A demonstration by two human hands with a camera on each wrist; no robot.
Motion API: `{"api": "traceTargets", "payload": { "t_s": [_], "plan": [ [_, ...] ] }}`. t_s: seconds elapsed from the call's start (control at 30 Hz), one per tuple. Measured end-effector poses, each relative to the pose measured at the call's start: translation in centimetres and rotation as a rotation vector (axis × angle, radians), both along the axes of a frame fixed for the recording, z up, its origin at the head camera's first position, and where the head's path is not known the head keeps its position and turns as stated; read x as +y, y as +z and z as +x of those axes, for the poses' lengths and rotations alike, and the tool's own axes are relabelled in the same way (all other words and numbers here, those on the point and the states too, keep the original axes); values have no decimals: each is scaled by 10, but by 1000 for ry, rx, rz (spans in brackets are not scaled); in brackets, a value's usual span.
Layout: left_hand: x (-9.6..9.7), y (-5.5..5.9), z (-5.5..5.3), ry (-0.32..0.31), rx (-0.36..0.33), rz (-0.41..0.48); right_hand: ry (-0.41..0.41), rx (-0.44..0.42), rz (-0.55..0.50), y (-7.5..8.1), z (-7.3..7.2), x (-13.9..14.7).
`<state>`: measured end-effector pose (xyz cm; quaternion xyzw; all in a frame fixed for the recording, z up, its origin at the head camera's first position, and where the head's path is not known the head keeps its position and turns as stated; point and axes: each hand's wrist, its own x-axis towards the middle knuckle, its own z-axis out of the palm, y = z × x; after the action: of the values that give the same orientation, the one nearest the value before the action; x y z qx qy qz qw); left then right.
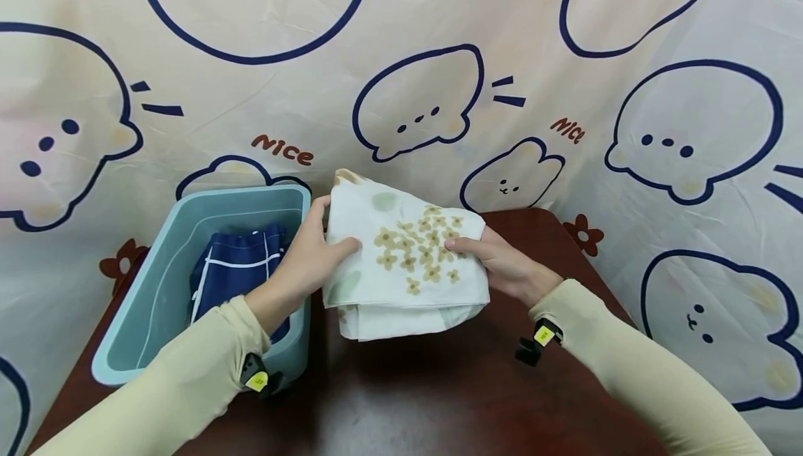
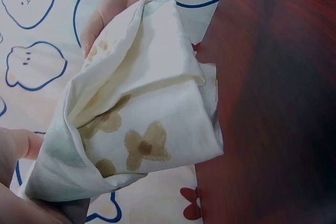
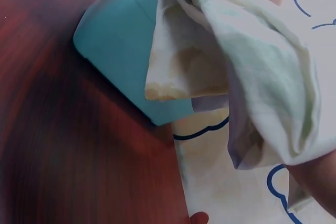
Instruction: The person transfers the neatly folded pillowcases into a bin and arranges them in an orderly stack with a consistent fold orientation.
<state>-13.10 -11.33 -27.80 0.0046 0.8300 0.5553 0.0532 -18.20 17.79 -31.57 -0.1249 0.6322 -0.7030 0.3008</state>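
Observation:
Both hands hold up a folded white cloth [image 1: 408,254] printed with tan flowers and pale green spots. My left hand [image 1: 314,250] grips its left edge, thumb on the front face and fingers behind. At the right edge, my right hand [image 1: 502,261] pinches it the same way, thumb over the flowers. In the left wrist view the folded layers of the cloth [image 2: 147,114] show from the side, with larger flowers inside. The right wrist view shows a drooping fold of the cloth [image 3: 268,82] and a loose corner beside it.
A light blue plastic bin [image 1: 138,302] stands on the left of the dark red-brown table [image 1: 401,400]. Inside it lies folded navy fabric [image 1: 241,261] with white lines. A cartoon-printed curtain [image 1: 401,24] hangs behind and beside the table.

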Motion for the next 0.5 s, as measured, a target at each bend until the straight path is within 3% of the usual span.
{"api": "traceTargets", "payload": {
  "t_s": [0.5],
  "plan": [
    [-29, 13, 4, -6, -19, -13, 1, 5, -26, 11, -4, -33]
  ]
}}
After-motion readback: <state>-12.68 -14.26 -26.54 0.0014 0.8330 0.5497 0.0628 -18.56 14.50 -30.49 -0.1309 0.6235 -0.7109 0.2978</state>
